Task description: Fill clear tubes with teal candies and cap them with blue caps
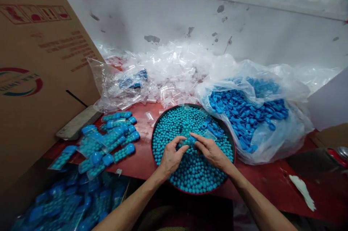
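Both my hands meet above a round tray (234, 144) of small turquoise balls (193, 175). Between the thumb and fingers of my left hand (170, 155) is a small clear plastic tube (183, 143) with turquoise balls in it, partly covered by the fingers. My right hand (213, 152) pinches a blue plastic cap (192, 140) at the tube's right end; whether it is fully seated I cannot tell. A few loose blue caps (214, 128) and a clear empty tube (210, 135) lie on the balls near my right hand.
Capped tubes of balls (114, 138) lie left on the red table (144, 126); many more (67, 202) are piled below its edge. An open plastic bag (272, 147) of blue caps stands right. Clear tubes (174, 68) heap behind. A cardboard box (40, 53) borders the left.
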Motion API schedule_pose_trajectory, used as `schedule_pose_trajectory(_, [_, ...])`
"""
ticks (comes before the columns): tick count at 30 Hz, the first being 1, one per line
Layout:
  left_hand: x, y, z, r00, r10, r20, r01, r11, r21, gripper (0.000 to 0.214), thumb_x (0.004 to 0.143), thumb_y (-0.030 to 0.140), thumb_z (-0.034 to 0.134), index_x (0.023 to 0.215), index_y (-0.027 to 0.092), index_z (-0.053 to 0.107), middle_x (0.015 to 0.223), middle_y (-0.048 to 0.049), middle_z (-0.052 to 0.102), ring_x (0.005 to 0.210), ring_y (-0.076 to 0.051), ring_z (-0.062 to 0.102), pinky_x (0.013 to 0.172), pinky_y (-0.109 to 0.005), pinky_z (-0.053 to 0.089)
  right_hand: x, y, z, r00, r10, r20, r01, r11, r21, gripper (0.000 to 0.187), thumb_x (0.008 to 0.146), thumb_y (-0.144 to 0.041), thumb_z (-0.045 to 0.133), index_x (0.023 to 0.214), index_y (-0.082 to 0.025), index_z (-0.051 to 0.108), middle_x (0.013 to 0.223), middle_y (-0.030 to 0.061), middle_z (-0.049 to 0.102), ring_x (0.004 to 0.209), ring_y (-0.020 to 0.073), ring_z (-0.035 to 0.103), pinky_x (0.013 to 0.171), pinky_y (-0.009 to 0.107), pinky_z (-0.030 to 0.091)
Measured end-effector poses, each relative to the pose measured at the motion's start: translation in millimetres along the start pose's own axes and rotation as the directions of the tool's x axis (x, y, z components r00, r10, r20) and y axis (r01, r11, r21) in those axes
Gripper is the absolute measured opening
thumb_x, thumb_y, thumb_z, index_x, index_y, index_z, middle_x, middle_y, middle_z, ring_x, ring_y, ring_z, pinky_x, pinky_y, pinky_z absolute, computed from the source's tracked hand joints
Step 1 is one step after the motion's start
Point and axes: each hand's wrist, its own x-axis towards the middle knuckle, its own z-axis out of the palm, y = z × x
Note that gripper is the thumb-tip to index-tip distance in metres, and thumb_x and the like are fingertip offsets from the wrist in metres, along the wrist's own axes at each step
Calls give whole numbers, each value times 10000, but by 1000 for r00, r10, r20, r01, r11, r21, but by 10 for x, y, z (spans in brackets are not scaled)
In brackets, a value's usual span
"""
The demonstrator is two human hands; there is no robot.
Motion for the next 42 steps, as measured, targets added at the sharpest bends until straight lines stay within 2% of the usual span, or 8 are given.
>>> schedule_pose_trajectory(3, [0,-12,-11,993,-79,85,94,977,-192,263,756,305,480,972,160,520,779,-1,510,682,-111,480,610,-218,430,-3,-39,-9,984,176,20,-173,925,339,344,852,-367,314,1125,-180,406,584,-35,521,412,82,458,404,195,372])
schedule_pose_trajectory(6, [-26,5,9,974,-77,211,143,938,-317,292,773,311,452,1008,140,486,743,-3,494,626,-95,469,532,-192,428,9,-116,-35,974,221,45,-217,866,451,325,838,-425,318,1002,-167,428,512,-63,479,340,61,408,331,159,302])
schedule_pose_trajectory(11, [-92,49,73,970,-37,239,127,920,-371,302,769,299,465,1034,154,451,733,4,497,577,-75,460,494,-166,407,-7,-182,2,940,303,159,-336,904,263,364,839,-405,316,1124,-193,391,410,-88,446,279,78,408,281,153,300])
schedule_pose_trajectory(18, [-157,74,102,972,-33,234,106,945,-309,375,779,303,437,1131,173,423,811,-11,530,573,-88,468,467,-187,423,-51,-165,93,929,360,81,-369,919,142,299,859,-367,285,1053,-208,446,385,-81,388,288,91,385,306,185,299])
schedule_pose_trajectory(24, [-161,84,81,985,15,169,18,981,-195,326,761,248,453,1081,196,492,812,-6,575,724,-129,522,638,-218,443,-79,-199,123,988,136,-73,-146,977,-156,170,843,-292,353,810,-192,487,579,-11,496,500,109,486,468,214,329])
schedule_pose_trajectory(30, [-146,51,83,977,-54,207,102,968,-229,323,778,269,428,1088,187,463,705,20,559,577,-98,501,586,-216,430,-209,-106,214,978,197,69,-207,953,220,204,855,-372,304,953,-217,392,568,-60,454,389,77,426,357,172,334])
schedule_pose_trajectory(37, [-157,74,135,968,0,249,29,993,-113,570,658,177,570,1192,169,370,956,-30,546,856,-163,508,795,-291,404,-228,-33,107,967,212,144,-249,909,334,147,790,-315,431,856,-192,387,495,-93,417,356,47,373,337,139,299])
schedule_pose_trajectory(42, [-155,95,131,966,-17,260,25,999,-30,568,641,160,553,1181,153,377,910,-22,546,810,-154,515,759,-283,418,-213,-28,132,954,278,114,-301,879,371,189,751,-328,476,834,-176,400,487,-88,452,331,37,353,325,138,257])
